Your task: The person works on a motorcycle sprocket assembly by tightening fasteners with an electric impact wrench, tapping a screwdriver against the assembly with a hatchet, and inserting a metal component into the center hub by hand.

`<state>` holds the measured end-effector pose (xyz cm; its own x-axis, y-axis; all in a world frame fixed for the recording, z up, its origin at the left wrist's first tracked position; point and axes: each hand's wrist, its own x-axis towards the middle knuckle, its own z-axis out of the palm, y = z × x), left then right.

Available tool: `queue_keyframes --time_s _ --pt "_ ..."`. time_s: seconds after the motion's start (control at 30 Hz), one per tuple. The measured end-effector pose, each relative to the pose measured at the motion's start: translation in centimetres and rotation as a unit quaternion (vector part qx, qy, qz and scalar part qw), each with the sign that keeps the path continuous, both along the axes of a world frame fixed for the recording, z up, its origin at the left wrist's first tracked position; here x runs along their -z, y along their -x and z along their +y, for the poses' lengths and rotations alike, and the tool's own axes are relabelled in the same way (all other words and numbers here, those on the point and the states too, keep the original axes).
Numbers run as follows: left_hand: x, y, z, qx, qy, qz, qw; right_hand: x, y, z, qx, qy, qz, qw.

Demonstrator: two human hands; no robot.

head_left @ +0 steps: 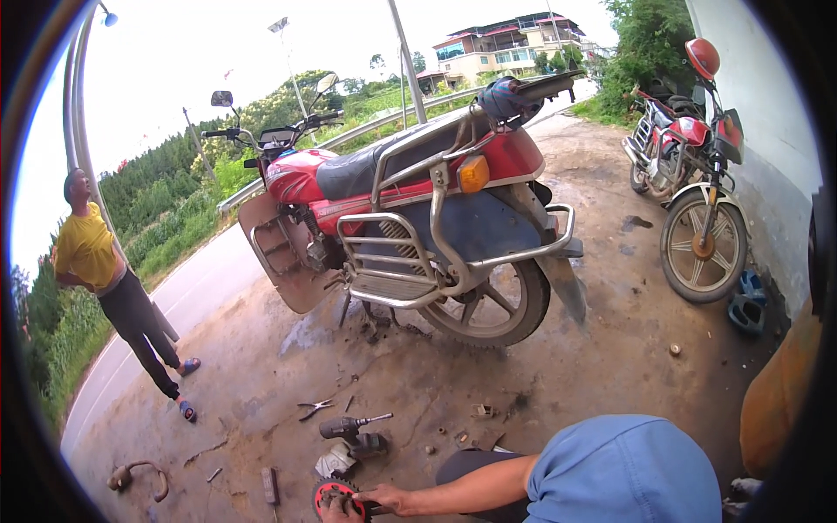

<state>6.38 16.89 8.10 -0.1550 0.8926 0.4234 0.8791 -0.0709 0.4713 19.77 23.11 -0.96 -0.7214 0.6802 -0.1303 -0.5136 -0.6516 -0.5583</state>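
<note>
At the bottom edge, a red sprocket (320, 493) with a black toothed rim is between my hands. My left hand (342, 514), partly cut off by the frame, grips it with the fingers over its middle. From a short blue sleeve (623, 471), my right arm reaches across to the left. My right hand (390, 499) is closed at the sprocket's right side, its fingertips against it. Just beyond lies a dark cordless impact driver (342, 427) with a long bit, beside a crumpled pale glove or cloth (335, 462).
A red motorcycle (392, 192) with metal side racks stands ahead; another motorcycle (684, 157) is by the wall at right. Pliers (315, 409), a dark block-headed tool (270, 486) and a curved part (139, 478) lie on the ground. A person in yellow (90, 248) stands at left.
</note>
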Motion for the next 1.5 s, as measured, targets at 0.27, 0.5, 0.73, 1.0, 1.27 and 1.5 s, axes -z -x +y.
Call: queue_keyframes --time_s 0.27,0.5,0.73,1.0,1.27,1.5 --pt "1.2 1.2 -0.1 0.014 -0.027 -0.032 0.999 -1.5 0.0 -0.5 0.019 0.056 -0.123 0.991" --pt "-2.7 -0.7 -1.1 -0.067 0.095 -0.087 0.989 -4.4 -0.9 -1.9 0.014 0.039 -0.117 0.992" --pt "-1.5 0.2 -1.1 -0.072 -0.068 -0.146 0.984 -5.9 -1.0 -1.0 0.022 0.011 -0.163 0.986" --pt "2.7 2.1 -6.0 0.022 -0.079 -0.124 0.989 -6.5 -2.2 -2.2 -0.095 -0.029 -0.296 0.950" --pt "16.5 4.3 -24.5 -0.370 -0.038 -0.422 0.827 6.7 0.7 -3.1 -0.437 -0.113 -0.442 0.775" --pt "21.5 -2.1 -31.5 -0.425 0.073 -0.443 0.786 14.2 6.2 -6.5 -0.667 -0.185 -0.384 0.610"
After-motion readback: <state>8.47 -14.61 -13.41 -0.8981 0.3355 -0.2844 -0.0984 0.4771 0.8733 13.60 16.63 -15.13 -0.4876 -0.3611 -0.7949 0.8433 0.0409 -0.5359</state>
